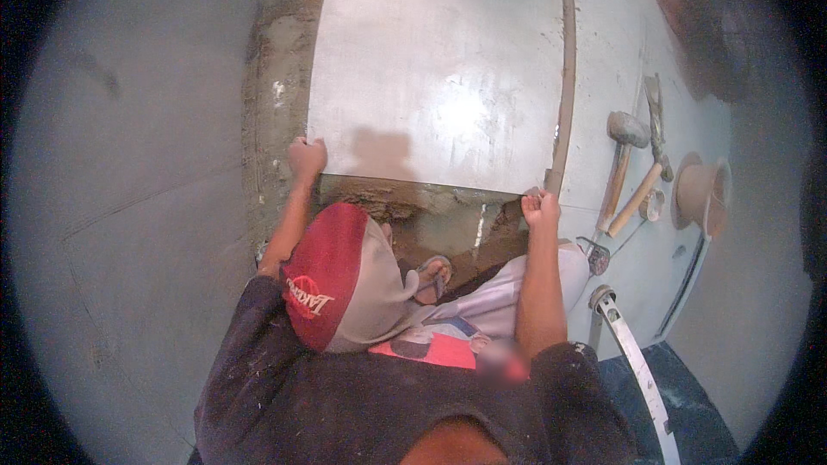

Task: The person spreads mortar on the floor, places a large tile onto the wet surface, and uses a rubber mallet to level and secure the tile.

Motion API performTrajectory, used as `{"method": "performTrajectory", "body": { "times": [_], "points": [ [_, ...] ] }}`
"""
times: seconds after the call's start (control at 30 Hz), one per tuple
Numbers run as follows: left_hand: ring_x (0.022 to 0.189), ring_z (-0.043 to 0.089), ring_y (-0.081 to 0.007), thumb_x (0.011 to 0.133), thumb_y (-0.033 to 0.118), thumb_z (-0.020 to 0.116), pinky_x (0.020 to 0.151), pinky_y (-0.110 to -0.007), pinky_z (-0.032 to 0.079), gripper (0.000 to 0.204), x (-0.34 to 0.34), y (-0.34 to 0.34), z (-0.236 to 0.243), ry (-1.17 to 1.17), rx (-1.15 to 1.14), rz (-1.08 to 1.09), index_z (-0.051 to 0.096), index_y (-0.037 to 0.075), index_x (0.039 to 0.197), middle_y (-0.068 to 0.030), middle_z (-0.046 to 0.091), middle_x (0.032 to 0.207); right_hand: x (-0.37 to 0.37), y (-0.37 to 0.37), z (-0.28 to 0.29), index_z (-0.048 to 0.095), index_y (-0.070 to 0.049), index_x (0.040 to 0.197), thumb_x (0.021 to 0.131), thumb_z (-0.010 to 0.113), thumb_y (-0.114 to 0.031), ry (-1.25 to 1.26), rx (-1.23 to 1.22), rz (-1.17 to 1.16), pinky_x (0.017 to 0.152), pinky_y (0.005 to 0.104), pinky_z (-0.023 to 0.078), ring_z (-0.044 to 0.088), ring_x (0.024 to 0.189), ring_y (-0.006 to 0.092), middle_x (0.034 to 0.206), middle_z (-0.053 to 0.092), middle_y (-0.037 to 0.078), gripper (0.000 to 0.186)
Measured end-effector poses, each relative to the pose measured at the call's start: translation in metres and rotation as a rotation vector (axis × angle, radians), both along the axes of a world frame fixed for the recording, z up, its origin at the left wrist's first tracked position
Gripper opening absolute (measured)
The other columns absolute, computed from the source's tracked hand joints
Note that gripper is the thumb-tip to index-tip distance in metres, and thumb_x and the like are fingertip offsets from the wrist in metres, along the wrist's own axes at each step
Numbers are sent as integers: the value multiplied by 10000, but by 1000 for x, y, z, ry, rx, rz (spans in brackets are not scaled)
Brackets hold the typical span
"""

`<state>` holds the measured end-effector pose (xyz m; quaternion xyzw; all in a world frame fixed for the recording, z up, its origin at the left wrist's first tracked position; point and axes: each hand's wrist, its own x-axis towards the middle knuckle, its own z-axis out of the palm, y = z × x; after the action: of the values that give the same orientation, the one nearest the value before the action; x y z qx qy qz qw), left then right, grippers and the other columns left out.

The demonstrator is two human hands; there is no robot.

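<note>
A large pale floor tile point(413, 60) lies before me, its near edge beside my knees. My left hand point(307, 158) is closed at the tile's left edge, close to the near corner. At the near right corner, the curled fingers of my right hand point(540, 205) grip the edge; the fingertips under the tile are hidden. Brown, wet-looking mortar point(388, 198) shows in front of the near edge and along the left side. A brown strip point(567, 52) runs along the right side, between this tile and the paler tiles point(603, 52) beyond.
On the right-hand tiles lie a mallet point(629, 129), a wooden-handled tool point(636, 198), a small roll point(652, 204) and a brownish round container point(699, 195). A long metal bar point(637, 362) stands at lower right. Grey wall point(155, 164) rises at left. My sandalled foot point(433, 278) rests near the mortar.
</note>
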<state>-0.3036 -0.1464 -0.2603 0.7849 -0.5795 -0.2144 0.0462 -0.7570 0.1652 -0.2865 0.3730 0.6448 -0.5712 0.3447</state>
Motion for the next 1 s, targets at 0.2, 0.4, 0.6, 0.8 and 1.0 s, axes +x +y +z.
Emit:
{"method": "performTrajectory", "body": {
  "times": [0.2,0.4,0.6,0.8,1.0],
  "points": [
    [1039,649,-426,826,339,661,908,-470,490,465,16,-18,-8,66,172,45,676,-66,1054,-293,675,1074,0,-5,5,527,-22,1074,887,533,-203,-71,-33,-4,822,437,500,535,869,236,955,525,92,260],
    [1069,638,-452,813,327,621,919,-475,489,480,-12,-25,2,30,238,13,683,-95,1035,-319,665,1082,-10,-1,8,530,-97,972,837,530,-195,-100,-48,-101,720,424,480,536,800,238,894,545,60,168],
    [1073,629,-480,755,308,580,920,-477,485,547,42,-45,-48,-6,255,-99,654,-161,1025,-369,638,1089,3,-18,24,537,-70,975,835,534,-168,-93,-110,-134,655,381,495,537,784,231,887,534,60,171],
    [1047,651,-465,705,275,598,871,-464,496,542,84,-61,-63,-13,320,-267,652,-181,992,-377,649,1043,18,-33,32,554,-90,900,843,527,-146,-96,-115,-209,577,346,465,515,671,199,793,554,55,84],
    [990,679,-429,712,282,607,824,-450,505,529,22,-47,-37,140,361,10,653,-187,954,-356,670,977,3,-1,7,542,-91,858,853,508,-112,-18,-140,-215,550,331,432,505,664,177,746,523,31,40]
  ]
}}
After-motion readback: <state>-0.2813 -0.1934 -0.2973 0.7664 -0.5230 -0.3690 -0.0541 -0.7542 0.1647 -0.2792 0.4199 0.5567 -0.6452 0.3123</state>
